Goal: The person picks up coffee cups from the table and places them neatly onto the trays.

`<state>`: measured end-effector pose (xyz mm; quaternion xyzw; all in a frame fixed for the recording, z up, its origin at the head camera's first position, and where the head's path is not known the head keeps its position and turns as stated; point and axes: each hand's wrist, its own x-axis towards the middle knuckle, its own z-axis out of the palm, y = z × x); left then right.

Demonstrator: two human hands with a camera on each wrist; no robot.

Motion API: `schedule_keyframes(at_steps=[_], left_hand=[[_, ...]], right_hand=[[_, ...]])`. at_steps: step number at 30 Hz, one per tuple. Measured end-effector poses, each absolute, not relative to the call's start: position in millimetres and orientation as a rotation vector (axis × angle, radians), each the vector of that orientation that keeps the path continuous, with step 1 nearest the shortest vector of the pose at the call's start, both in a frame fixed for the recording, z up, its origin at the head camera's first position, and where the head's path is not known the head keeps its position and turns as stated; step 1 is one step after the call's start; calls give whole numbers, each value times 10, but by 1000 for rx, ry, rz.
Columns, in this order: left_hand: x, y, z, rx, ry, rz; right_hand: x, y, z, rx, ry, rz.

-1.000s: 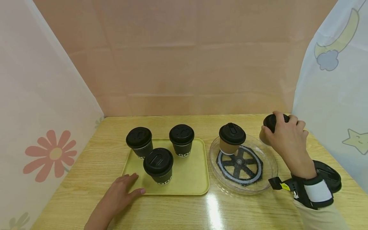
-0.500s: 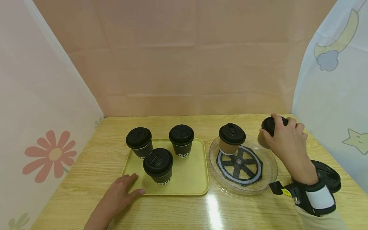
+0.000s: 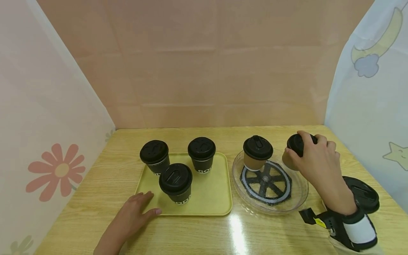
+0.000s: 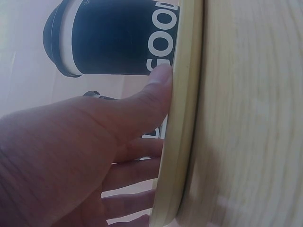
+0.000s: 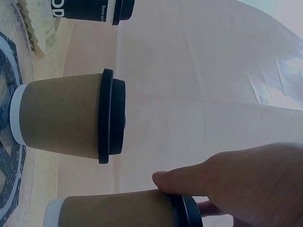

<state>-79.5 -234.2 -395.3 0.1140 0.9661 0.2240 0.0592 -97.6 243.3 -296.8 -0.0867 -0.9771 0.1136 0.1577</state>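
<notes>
At the right, my right hand [image 3: 318,164] grips a brown paper coffee cup [image 3: 288,161] from above, round its black lid [image 3: 295,143]. The cup is at the right rim of a clear round dish [image 3: 302,198]; in the right wrist view its white base hangs apart from the dish's patterned middle. Another brown lidded cup [image 3: 253,162] stands in the dish, near its back left. My left hand [image 3: 134,214] rests with loosely extended fingers on the front left corner of a yellow tray [image 3: 210,202]. Three black lidded cups stand on the tray, the closest being the front cup [image 3: 176,184].
A black oval object [image 3: 363,194] lies on the table right of the dish, partly hidden by my right wrist. The wooden table [image 3: 191,235] ends at a plain back sheet [image 3: 216,71]. White printed sheets flank both sides.
My right hand has brought the brown cup slightly left and towards me, closer to the dish. The left hand, the tray and the other cups have stayed put.
</notes>
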Motion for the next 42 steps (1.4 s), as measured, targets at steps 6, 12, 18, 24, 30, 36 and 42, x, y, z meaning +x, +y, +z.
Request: schedule_keyframes(at_steps=[6,12,18,24,30,36,42], left_hand=[[-786,-2344,-3950,344,2930,695],[-781,-2347,-3946,335,2928,706],[-789,-2337,-3938,336,2923,695],[-781,-2335,-3933,340,2940,690],[-782,-2335,-3942,338,2948,664],[-783,-2336,-3951,350,2943,664],[-785,-2337,-3951,357,2946,665]], right_hand=[[-949,2413,-2965,-242,-2805,331],[-924,2396,-2975,-232,-2819,336],[-882,2396,-2986,-216,-2838,349],[-845,2347,-2980,-199,-2843,345],[-821,2285,-2978,-190,-2864,350],[-775,2231,-2992,-160,-2858,333],[-726,2173,-3010,-126,-2846,322]])
